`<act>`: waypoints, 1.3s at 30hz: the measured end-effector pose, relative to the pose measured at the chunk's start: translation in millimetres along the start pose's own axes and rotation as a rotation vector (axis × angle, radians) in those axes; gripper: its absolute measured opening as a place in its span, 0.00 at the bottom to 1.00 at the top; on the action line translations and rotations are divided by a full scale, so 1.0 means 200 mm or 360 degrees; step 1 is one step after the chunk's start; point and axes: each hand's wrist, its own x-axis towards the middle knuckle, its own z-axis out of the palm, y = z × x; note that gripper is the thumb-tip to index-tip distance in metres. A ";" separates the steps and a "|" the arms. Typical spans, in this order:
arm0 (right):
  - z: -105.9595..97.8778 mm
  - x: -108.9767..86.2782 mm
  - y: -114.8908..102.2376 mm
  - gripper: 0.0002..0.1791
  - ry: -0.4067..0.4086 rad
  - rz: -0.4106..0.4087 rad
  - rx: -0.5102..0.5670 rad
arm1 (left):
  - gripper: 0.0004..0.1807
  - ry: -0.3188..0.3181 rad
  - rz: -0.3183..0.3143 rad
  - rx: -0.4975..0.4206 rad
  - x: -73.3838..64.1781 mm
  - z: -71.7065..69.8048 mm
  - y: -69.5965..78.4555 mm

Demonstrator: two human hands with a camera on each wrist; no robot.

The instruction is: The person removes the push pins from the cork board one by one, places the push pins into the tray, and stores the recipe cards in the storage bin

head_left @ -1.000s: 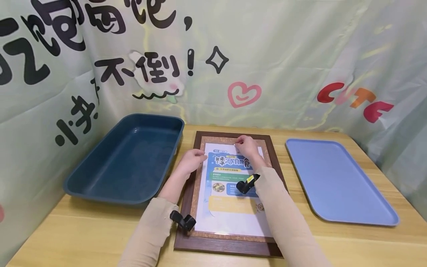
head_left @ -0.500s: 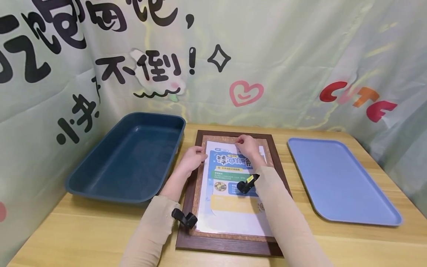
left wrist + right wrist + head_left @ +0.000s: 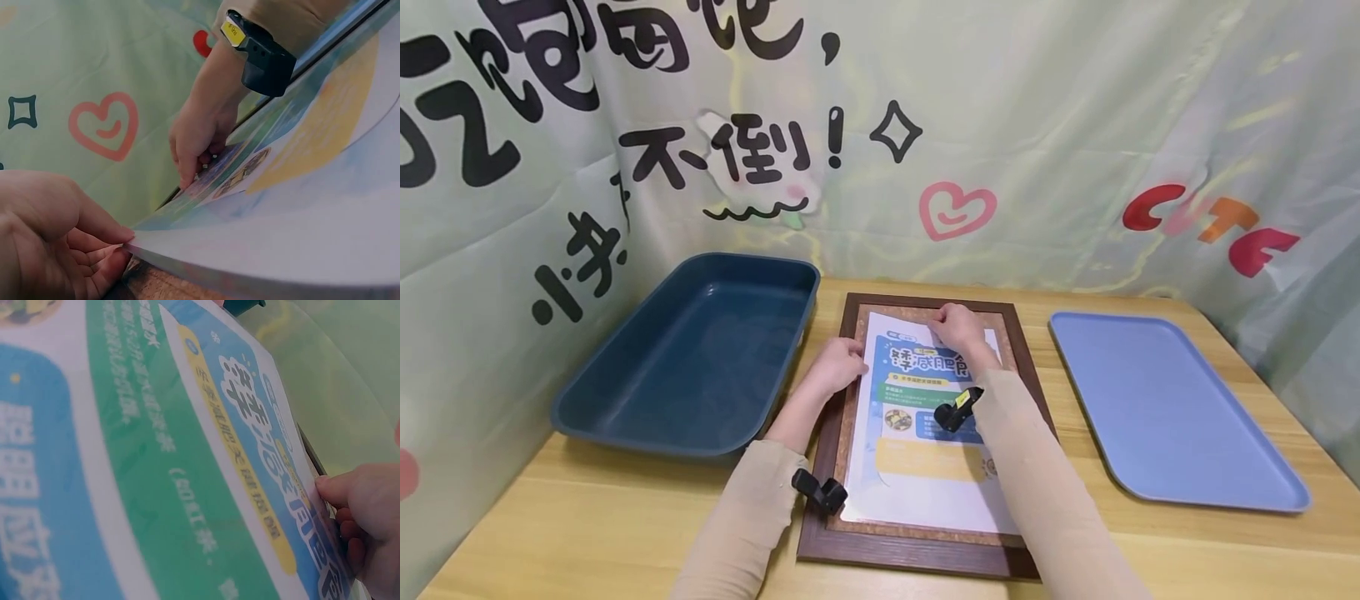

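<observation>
In the head view a printed poster sheet, white with blue, green and yellow blocks, lies over a cork board with a dark brown frame. My left hand pinches the poster's left edge near the top. The left wrist view shows that edge raised off the cork, between thumb and finger of the left hand. At the top edge, my right hand pinches the sheet; the right wrist view has the thumb of the right hand on the print side, other fingers curled behind.
A deep dark-blue tub stands left of the board. To the right lies a flat light-blue tray. A printed cloth hangs behind and to the sides of the wooden table.
My left hand has shifted slightly down the poster's left edge, and the sheet's top left corner has risen a little. The right hand stays at the top edge.
</observation>
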 end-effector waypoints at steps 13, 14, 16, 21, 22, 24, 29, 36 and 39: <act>-0.01 0.00 0.03 0.13 0.0007 0.0006 0.0050 | 0.22 0.0023 -0.0015 0.0021 0.01 0.01 0.00; -0.01 0.00 0.03 0.13 0.0005 0.0001 0.0055 | 0.22 0.0027 -0.0010 0.0026 0.01 0.01 0.00; -0.01 0.00 0.03 0.13 -0.0004 -0.0002 0.0077 | 0.22 0.0034 -0.0001 0.0048 0.01 0.01 0.00; -0.01 0.00 0.02 0.13 -0.0037 0.0055 0.0127 | 0.23 0.0041 0.0014 0.0126 -0.01 0.01 0.00; -0.01 0.00 0.02 0.13 -0.0039 0.0067 0.0132 | 0.23 0.0038 0.0015 0.0131 -0.01 0.01 0.00; -0.01 0.00 0.02 0.13 -0.0045 0.0085 0.0147 | 0.23 0.0039 0.0014 0.0142 -0.01 0.01 0.01; -0.01 0.00 0.03 0.12 -0.0060 0.0106 0.0231 | 0.23 0.0048 0.0033 0.0177 -0.01 0.01 0.01; -0.03 0.00 0.04 0.11 -0.0107 0.0127 0.0354 | 0.22 0.0073 0.0092 0.0211 0.00 0.02 0.01; -0.05 -0.01 0.02 0.11 -0.0152 0.0099 0.0400 | 0.22 0.0072 0.0084 0.0220 0.00 0.02 0.01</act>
